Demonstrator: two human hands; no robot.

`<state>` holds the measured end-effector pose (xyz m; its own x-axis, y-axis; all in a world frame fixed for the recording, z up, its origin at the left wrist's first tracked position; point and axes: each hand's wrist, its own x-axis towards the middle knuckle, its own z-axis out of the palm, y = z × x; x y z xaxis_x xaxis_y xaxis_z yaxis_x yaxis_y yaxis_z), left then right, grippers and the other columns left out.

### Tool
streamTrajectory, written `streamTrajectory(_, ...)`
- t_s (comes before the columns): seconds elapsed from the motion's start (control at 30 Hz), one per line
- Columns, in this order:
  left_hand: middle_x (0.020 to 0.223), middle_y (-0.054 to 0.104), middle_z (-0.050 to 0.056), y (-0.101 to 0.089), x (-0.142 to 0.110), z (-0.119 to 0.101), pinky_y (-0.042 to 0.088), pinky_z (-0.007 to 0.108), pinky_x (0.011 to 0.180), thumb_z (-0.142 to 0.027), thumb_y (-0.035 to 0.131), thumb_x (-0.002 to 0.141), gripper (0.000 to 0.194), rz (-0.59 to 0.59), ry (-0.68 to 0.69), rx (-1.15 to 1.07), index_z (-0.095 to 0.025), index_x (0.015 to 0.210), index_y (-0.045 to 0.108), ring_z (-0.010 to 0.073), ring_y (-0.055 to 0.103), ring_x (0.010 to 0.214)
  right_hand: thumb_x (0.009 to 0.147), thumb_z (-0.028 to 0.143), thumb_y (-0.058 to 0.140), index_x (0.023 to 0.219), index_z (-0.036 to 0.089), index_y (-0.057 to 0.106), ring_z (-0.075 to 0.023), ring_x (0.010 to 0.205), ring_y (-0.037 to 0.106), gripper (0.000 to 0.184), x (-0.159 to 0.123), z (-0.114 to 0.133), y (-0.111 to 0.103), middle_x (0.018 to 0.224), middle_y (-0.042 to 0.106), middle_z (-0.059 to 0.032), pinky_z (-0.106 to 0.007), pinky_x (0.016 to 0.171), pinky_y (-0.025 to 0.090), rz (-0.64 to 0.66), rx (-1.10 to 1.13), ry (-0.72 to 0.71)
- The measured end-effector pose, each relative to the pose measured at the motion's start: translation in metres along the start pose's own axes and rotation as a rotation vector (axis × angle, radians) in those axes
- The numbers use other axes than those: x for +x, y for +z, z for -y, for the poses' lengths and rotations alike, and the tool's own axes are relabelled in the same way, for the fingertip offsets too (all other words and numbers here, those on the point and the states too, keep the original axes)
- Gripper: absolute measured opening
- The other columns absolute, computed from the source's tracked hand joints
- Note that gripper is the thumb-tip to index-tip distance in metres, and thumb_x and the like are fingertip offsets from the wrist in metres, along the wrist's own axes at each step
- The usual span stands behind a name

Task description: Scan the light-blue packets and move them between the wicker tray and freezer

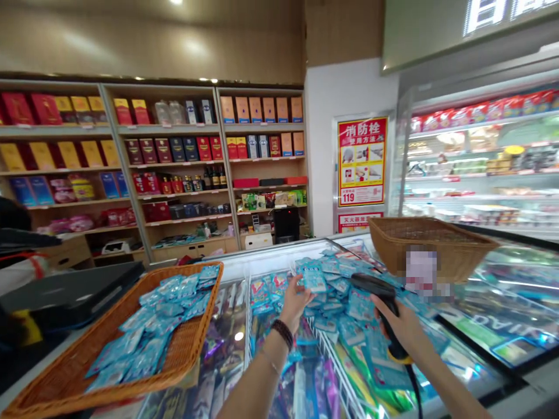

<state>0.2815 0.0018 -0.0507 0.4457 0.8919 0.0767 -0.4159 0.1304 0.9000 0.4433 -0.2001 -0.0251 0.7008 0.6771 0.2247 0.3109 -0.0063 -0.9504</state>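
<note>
At the left, an orange wicker basket (192, 343) lay slanted along the display freezer's (271, 256) left side, its far end by the far edge, with many loose blue packets (152, 326) spread inside. Right of it, over the freezer's middle and towards the far edge, the left hand (297, 299) was partly closed, thumb and fingers curled with a small gap between them, and had a single blue packet (313, 277) at the fingertips. That packet sat just above the left part of a heap of similar packets (334, 294), which ran across wire dividers (338, 361) towards the right. Above the right part of the heap, the right hand (399, 320) was wrapped closed around the grip of a black handheld scanner (375, 285), whose head pointed left at the packet without touching it. By judgement, the step in hand was presenting one packet to the scanner; it called for a visible code and a steady aim, with the left hand's grip kept at the packet's edge. Further right, a brown wicker basket (471, 256) stood near the freezer's far edge, apart from both hands.
</note>
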Motion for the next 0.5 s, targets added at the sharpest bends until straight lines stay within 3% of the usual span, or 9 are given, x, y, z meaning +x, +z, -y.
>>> streamTrajectory(0.1, 0.079, 0.066, 0.0, 0.03, 0.014, 0.007, 0.06, 0.04, 0.09, -0.009, 0.09, 0.06, 0.062, 0.051, -0.041, 0.002, -0.021, 0.117, 0.068, 0.0171, 0.071, 0.077, 0.074, 0.073, 0.062, 0.06, 0.026, 0.054, -0.0167, 0.035, 0.052, 0.05, -0.003, -0.002, -0.009, 0.039, 0.054, 0.0013, -0.03, 0.042, 0.043, -0.038, 0.002, 0.004)
streamTrajectory(0.2, 0.11, 0.072, 0.012, 0.048, 0.021, 0.009, 0.058, 0.039, 0.093, -0.006, 0.085, 0.063, 0.067, 0.092, -0.063, 0.062, -0.02, 0.127, 0.066, 0.0234, 0.074, 0.095, 0.074, 0.074, 0.06, 0.059, 0.026, 0.054, -0.0176, 0.035, 0.053, 0.05, -0.006, -0.002, -0.011, 0.04, 0.054, 0.0005, -0.032, 0.042, 0.044, -0.049, -0.023, 0.015)
streamTrajectory(0.27, 0.131, 0.067, 0.018, 0.052, 0.022, 0.008, 0.056, 0.039, 0.095, -0.006, 0.083, 0.064, 0.068, 0.097, -0.032, 0.148, -0.02, 0.129, 0.066, 0.0278, 0.071, 0.11, 0.074, 0.074, 0.059, 0.059, 0.026, 0.054, -0.018, 0.035, 0.053, 0.051, -0.007, -0.002, -0.01, 0.039, 0.054, -0.0001, -0.032, 0.043, 0.045, -0.042, -0.044, 0.023)
streamTrajectory(0.37, 0.138, 0.066, 0.017, 0.044, 0.015, 0.0, 0.052, 0.043, 0.103, -0.009, 0.082, 0.064, 0.06, 0.121, 0.095, 0.315, -0.021, 0.122, 0.072, 0.0315, 0.066, 0.121, 0.076, 0.074, 0.057, 0.059, 0.027, 0.055, -0.0183, 0.035, 0.053, 0.051, -0.006, -0.003, -0.002, 0.038, 0.055, -0.0005, -0.032, 0.044, 0.045, -0.026, -0.048, 0.02)
streamTrajectory(0.5, 0.126, 0.073, 0.013, 0.006, -0.003, -0.027, 0.051, 0.044, 0.105, -0.013, 0.078, 0.071, 0.042, 0.151, 0.269, 0.445, -0.021, 0.112, 0.077, 0.029, 0.068, 0.114, 0.08, 0.07, 0.06, 0.061, 0.026, 0.056, -0.0178, 0.036, 0.053, 0.048, -0.004, 0.0, 0.024, 0.04, 0.056, 0.0, -0.031, 0.044, 0.044, 0.048, 0.005, -0.019)
